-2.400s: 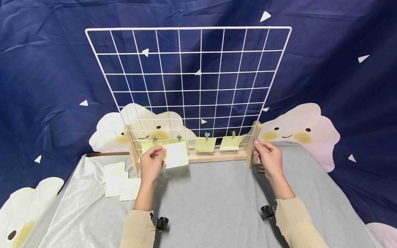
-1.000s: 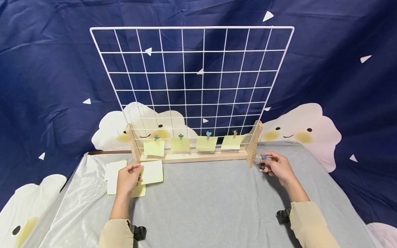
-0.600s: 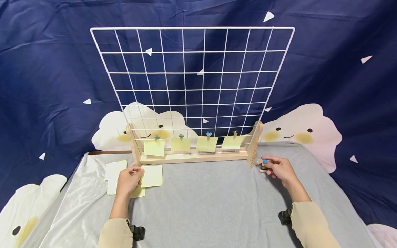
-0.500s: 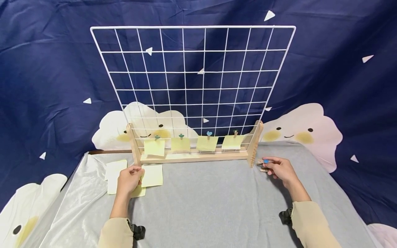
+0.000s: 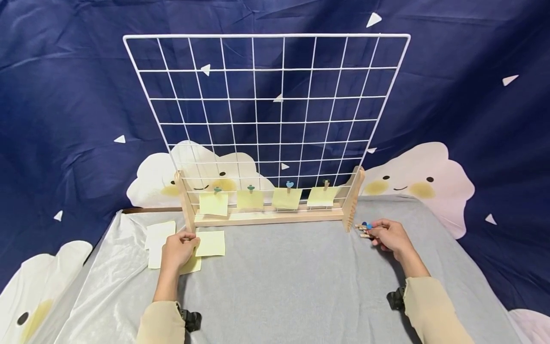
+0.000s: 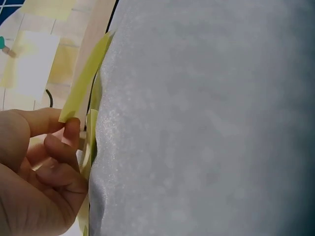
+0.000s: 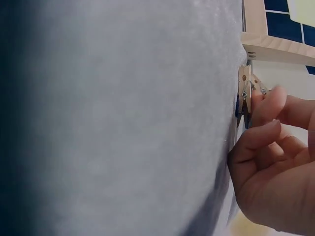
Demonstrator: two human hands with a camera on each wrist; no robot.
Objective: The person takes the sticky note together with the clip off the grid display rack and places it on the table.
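My left hand pinches the edge of a pale yellow sticky note between thumb and forefinger, low over the table. In the left wrist view, that note stands nearly edge-on, tilted up from the fingertips. At the right, my right hand has curled fingers around a wooden clothespin with a blue heart, beside the stand's right leg. Other clothespins lie right at its fingertips in the right wrist view. Part of the held clothespin is hidden by the fingers.
A white wire grid stands in a wooden base. Several yellow notes hang along its bottom row from heart clothespins. More loose notes lie on the grey cloth left of and under my left hand. A blue cloud-print curtain hangs behind.
My left hand has carried its note from before the grid leftward and down to the loose notes. My right hand has moved down and slightly right, from beside the stand's leg to the clothespins.
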